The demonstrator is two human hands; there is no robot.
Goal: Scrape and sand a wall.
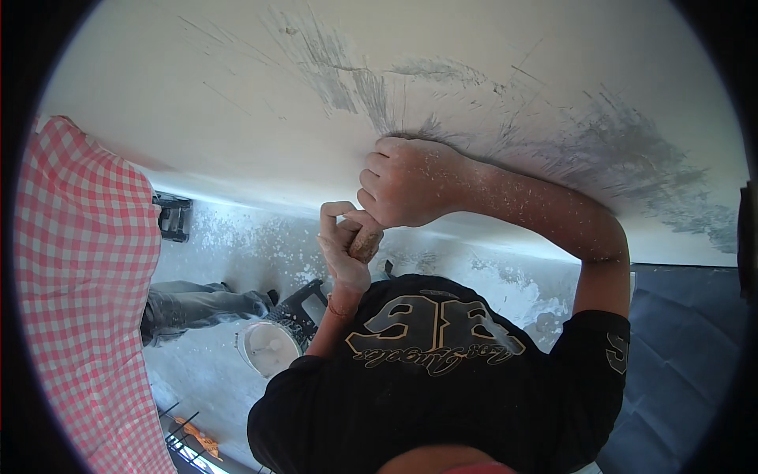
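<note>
My right hand (414,182) is a dust-speckled fist pressed up against the pale wall (197,134), at the lower end of grey scrape marks. What it holds, if anything, is hidden by its fingers. Just below and to the left, my left hand (347,251) has its fingers curled and its fingertips beside the right hand's lower edge. A small brown, dusty patch shows among its fingers, too unclear to name. Rough grey streaks (339,71) run over the wall above, and a darker grey patch (632,150) spreads to the right of my forearm.
Below stands a white bucket (270,347) with pale contents, next to a black slatted object (304,310). A person's grey trouser leg (207,306) shows on the white-spattered floor (260,229). Pink checked cloth (87,261) hangs at left; a dark blue-grey sheet (671,340) is at right.
</note>
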